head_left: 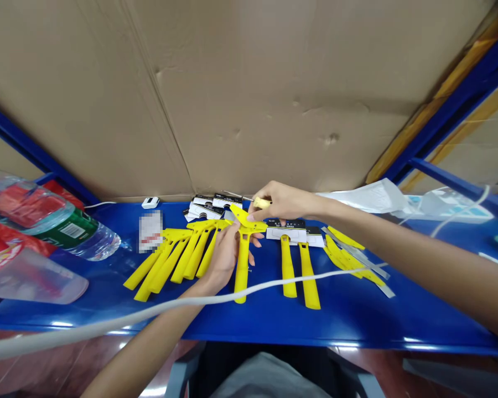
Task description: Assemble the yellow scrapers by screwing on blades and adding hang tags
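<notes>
My left hand (pixel 224 251) is closed around the head end of a yellow plastic scraper (pixel 242 271), whose handle points down toward the front of the table. A loose yellow head plate (pixel 241 215) sits tilted at the top of it. Just above, my right hand (pixel 274 202) grips a small screwdriver (pixel 262 203) by its pale yellow handle, the thin shaft pointing left. Fingers of the right hand touch or nearly touch the plate. Left of my left hand lie several yellow scrapers (pixel 166 268) in a row. To the right are two carded scrapers (pixel 309 282).
Yellow head plates and metal blades (pixel 352 260) lie at the right. Printed cards (pixel 207 207) are at the back. A water bottle (pixel 62 221) and plastic cup (pixel 37 276) stand left. A white cable (pixel 149 304) crosses in front; cardboard (pixel 249 99) walls the back.
</notes>
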The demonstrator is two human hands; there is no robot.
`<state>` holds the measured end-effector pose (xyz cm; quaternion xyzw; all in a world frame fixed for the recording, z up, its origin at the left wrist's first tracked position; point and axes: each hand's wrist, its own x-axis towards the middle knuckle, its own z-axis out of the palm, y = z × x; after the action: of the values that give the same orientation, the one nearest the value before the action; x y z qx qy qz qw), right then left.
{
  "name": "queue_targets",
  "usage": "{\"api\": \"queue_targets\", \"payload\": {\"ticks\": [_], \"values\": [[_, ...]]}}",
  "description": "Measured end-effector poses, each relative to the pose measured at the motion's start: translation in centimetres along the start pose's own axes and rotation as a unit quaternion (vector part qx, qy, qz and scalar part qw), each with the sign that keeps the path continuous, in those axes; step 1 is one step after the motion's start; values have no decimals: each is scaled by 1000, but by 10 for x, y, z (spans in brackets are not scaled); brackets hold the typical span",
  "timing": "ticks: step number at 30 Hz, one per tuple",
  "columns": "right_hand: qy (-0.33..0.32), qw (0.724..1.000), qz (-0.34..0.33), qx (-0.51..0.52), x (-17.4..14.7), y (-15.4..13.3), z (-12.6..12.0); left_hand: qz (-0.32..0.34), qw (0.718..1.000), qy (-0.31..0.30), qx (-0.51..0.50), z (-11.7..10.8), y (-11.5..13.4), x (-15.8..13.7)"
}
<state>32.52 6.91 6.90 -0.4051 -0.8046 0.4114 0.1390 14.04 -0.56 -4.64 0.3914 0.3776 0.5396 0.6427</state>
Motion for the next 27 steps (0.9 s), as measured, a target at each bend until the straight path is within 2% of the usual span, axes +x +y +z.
{"api": "queue_targets", "payload": {"ticks": [6,11,15,18,20,23,27], "values": [[-12,1000,-13,-15,8,7,-3,-14,998,-49,-38,0,1,0],[-11,999,-33,-39,11,14,-2,3,999,-38,23,1,0,-2],[36,992,-48,-115,6,11,0,4,997,-42,68,1,-3,-4],[64,987,-41,-139,-4,2,-3,8,996,-56,67,1,-1,-6],[101,984,-35,-145,-16,-5,-10,24,997,-45,57,2,1,-7],[173,977,-40,-116,-37,-15,-25,56,998,-6,32,3,7,-8],[236,969,-49,-54,-63,-24,-44,87,996,26,13,3,15,-7]]}}
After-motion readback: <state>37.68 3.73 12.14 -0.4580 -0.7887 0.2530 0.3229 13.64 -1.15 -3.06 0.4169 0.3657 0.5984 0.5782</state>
